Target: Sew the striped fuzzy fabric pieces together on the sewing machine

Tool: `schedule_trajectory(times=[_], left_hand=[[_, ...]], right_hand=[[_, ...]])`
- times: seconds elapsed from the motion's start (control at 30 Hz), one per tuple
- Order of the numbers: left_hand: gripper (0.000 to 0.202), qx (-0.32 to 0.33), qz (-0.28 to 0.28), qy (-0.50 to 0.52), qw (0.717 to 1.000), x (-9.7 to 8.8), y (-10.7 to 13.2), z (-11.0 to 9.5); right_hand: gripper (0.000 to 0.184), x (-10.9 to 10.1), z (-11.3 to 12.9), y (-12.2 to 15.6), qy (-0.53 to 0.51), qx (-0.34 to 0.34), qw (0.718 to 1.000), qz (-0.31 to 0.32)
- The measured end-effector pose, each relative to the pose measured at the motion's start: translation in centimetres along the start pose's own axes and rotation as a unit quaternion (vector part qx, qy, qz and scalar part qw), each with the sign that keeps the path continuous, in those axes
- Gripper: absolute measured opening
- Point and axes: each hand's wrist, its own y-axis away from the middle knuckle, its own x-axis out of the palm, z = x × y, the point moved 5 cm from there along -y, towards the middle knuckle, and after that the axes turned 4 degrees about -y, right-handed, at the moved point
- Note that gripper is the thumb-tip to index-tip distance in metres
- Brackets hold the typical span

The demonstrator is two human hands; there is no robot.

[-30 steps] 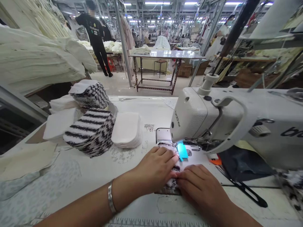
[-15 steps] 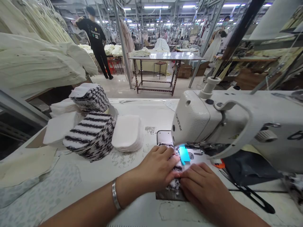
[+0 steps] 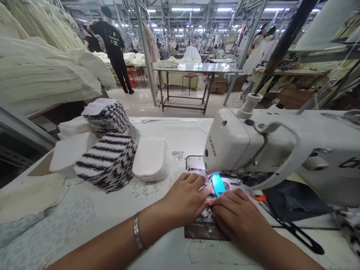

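A small black-and-white striped fluffy fabric piece (image 3: 206,216) lies under the needle area of the white sewing machine (image 3: 229,137). My left hand (image 3: 187,197) is on top of it, fingers bent and pressing it against the machine bed. Close to my left fingertips, my right hand (image 3: 240,213) has its fingers together at the fabric's near right edge. Both hands partly cover the piece, and its underside is hidden. A bright blue guide (image 3: 218,184) stands by the needle, just right of the fabric. The machine's lamp lights this spot.
Left on the table are striped fabric stacks (image 3: 105,159) and a white fabric stack (image 3: 150,157). Black thread snips (image 3: 305,236) lie right of my right hand, near a dark cloth (image 3: 295,200). Beyond stand a metal-framed table (image 3: 197,67) and a person (image 3: 112,48) in black.
The fabric has slid a little away from me under the machine, less of its near end showing. Both hands have moved slightly forward with it.
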Motion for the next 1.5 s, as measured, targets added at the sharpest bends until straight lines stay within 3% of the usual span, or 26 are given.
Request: schedule_trajectory(times=[0.23, 0.5, 0.77, 1.0, 1.23, 1.5], left_hand=[[0.019, 0.056, -0.086, 0.028, 0.994, -0.1, 0.7, -0.6], [0.015, 0.022, -0.045, 0.031, 0.998, 0.7, -0.2, 0.2], [0.017, 0.071, -0.073, 0.025, 0.994, 0.5, 0.2, -0.3], [0.018, 0.044, -0.056, 0.036, 0.997, 0.7, -0.7, 1.0], [0.021, 0.038, -0.063, 0.026, 0.997, 1.0, -0.9, 1.2], [0.013, -0.001, -0.080, 0.018, 0.997, 0.9, -1.6, 1.8]], right_hand=[[0.029, -0.1, 0.1, 0.2, 0.012, 0.009, 1.000, -0.009], [0.035, -0.3, -0.4, -0.1, 0.081, 0.015, 0.996, 0.018], [0.033, -0.1, -0.9, -0.2, 0.099, 0.005, 0.995, 0.009], [0.026, 0.1, -2.0, -0.2, 0.114, 0.016, 0.993, 0.004], [0.022, -0.2, -1.6, 0.0, 0.099, 0.022, 0.994, -0.039], [0.021, -0.5, -1.8, 0.3, 0.079, 0.020, 0.996, -0.042]])
